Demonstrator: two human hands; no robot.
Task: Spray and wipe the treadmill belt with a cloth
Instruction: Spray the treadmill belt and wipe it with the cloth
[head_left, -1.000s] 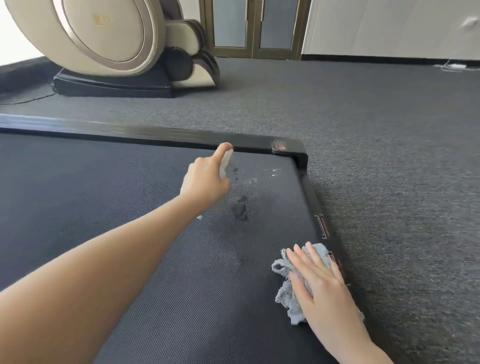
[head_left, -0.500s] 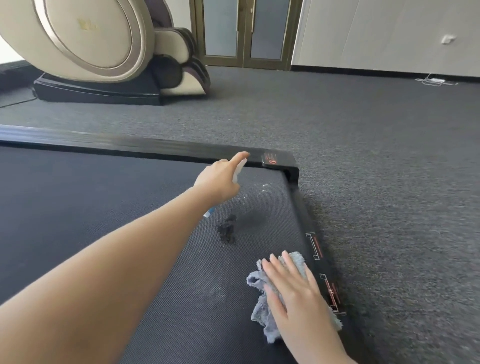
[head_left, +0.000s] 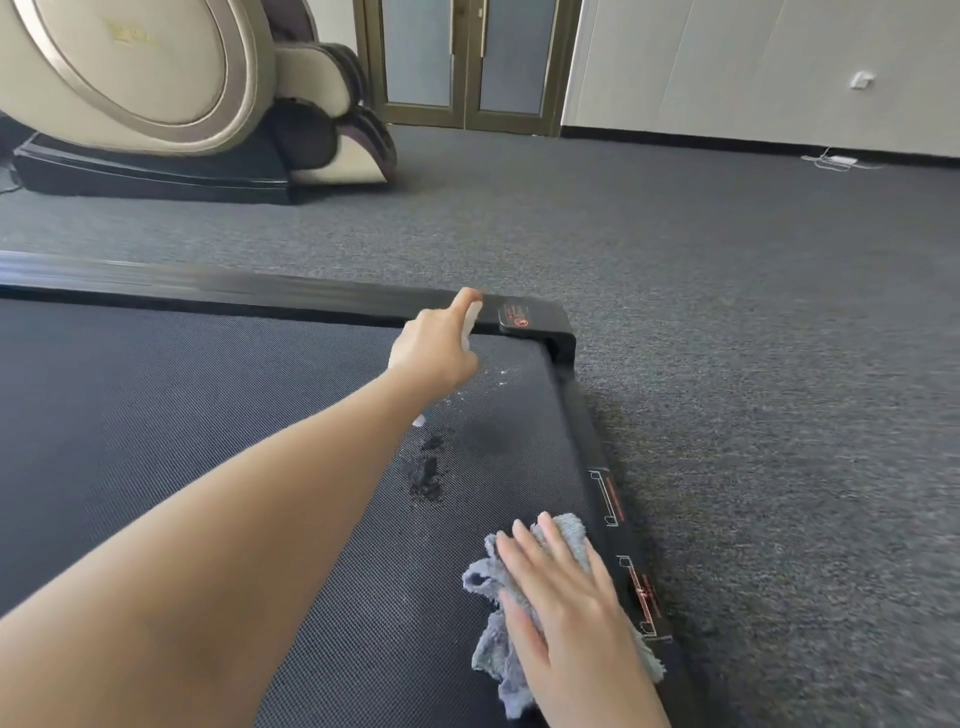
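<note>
The dark textured treadmill belt fills the lower left of the view. My left hand grips a small white spray bottle above the belt's far right corner, forefinger on its top. Dark wet patches and pale droplets lie on the belt just in front of that hand. My right hand presses flat, fingers straight, on a crumpled grey cloth near the belt's right edge.
The black treadmill frame runs along the far and right sides, with a red-marked label at the corner. Grey carpet surrounds it. A beige massage chair stands at the far left, glass doors behind.
The view has shifted, so the hands and belt sit lower and further left in frame. Another small wet patch has appeared on the belt. The right hand stays pressed on the cloth.
</note>
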